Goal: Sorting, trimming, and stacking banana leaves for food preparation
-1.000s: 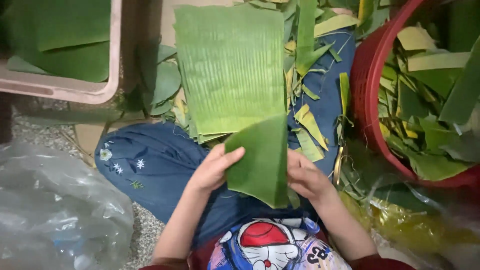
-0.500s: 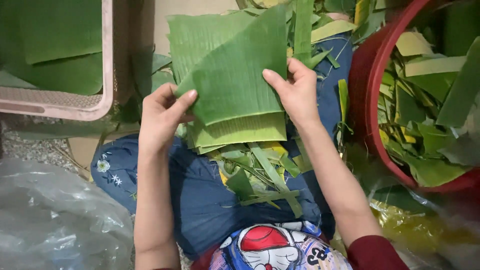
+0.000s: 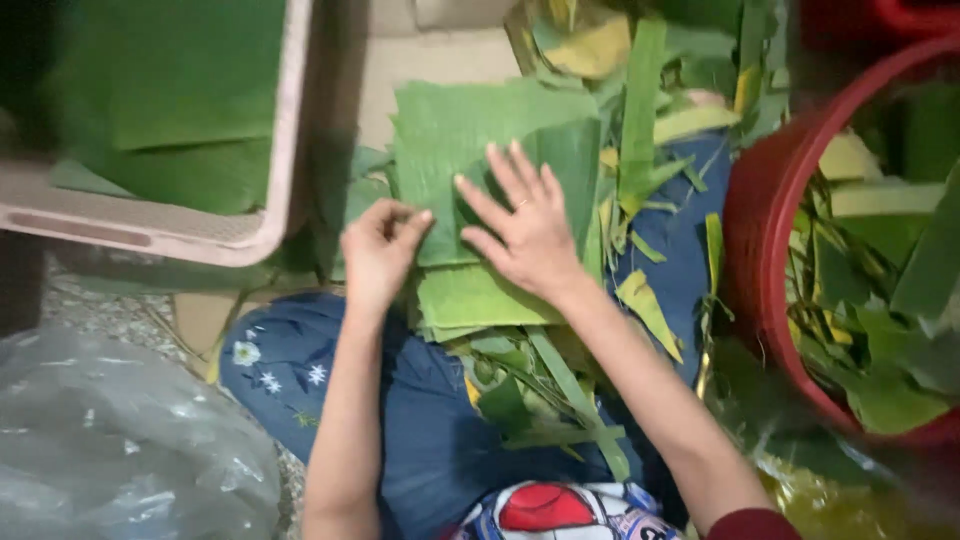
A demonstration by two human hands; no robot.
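Right hand flat on the top green leaf, fingers spread apart and pressing down. Left hand at the left edge of the same leaf, fingers curled together and pinching that edge. Top leaf lying on a stack of cut leaves, the stack resting on the lap, over blue trousers with small white flowers. Thin green and yellow leaf strips scattered on the lap just below the stack and off to the right. Pink basket at upper left, with big green leaves inside. Red tub at right, full of leaf scraps. Crinkly clear plastic bag at lower left, on the floor.
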